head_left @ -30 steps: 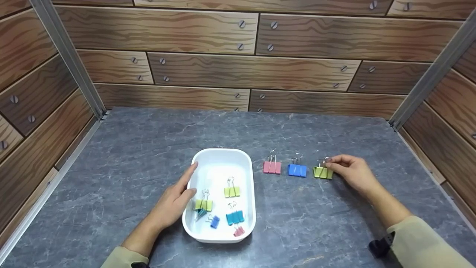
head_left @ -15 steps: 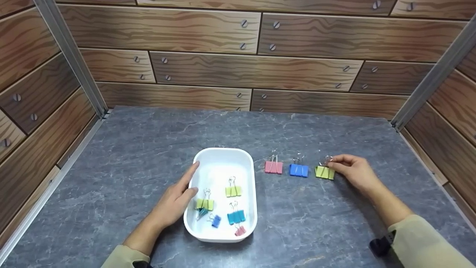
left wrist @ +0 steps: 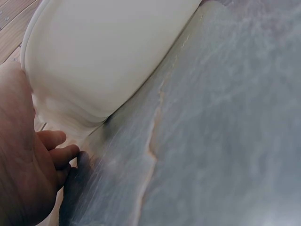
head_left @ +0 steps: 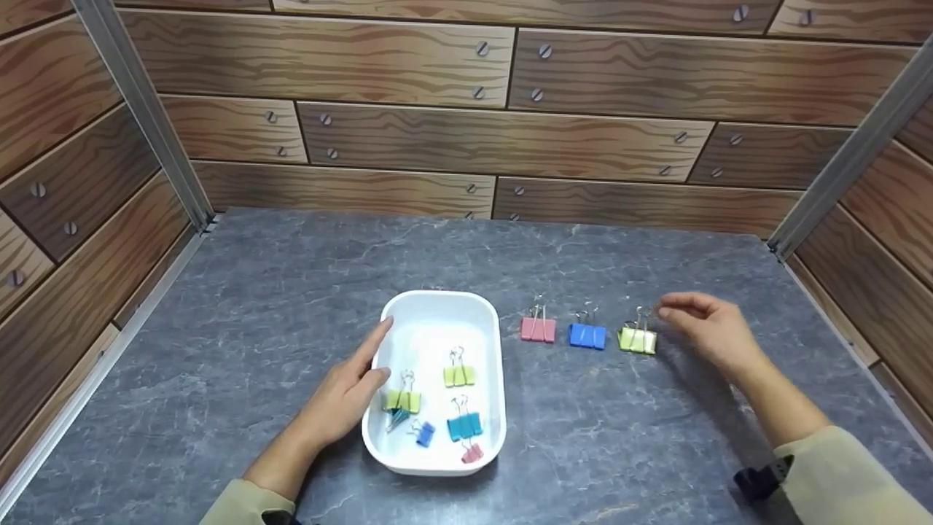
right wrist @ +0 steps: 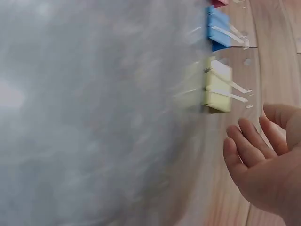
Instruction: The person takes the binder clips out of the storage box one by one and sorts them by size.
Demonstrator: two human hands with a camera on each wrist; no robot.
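Plainly, we have the lime clip (head_left: 637, 341) upright on the table (head_left: 291, 292), well in from its right edge, long axis roughly along the far edge, 2 silvery handles (right wrist: 230, 96) pointing up, body glossy. Our right hand (head_left: 714, 335) hangs just beside it, fingers loosely bent, holding nothing; our left hand (head_left: 339, 397) touches the white tray (head_left: 437, 470), thumb and forefinger spread.
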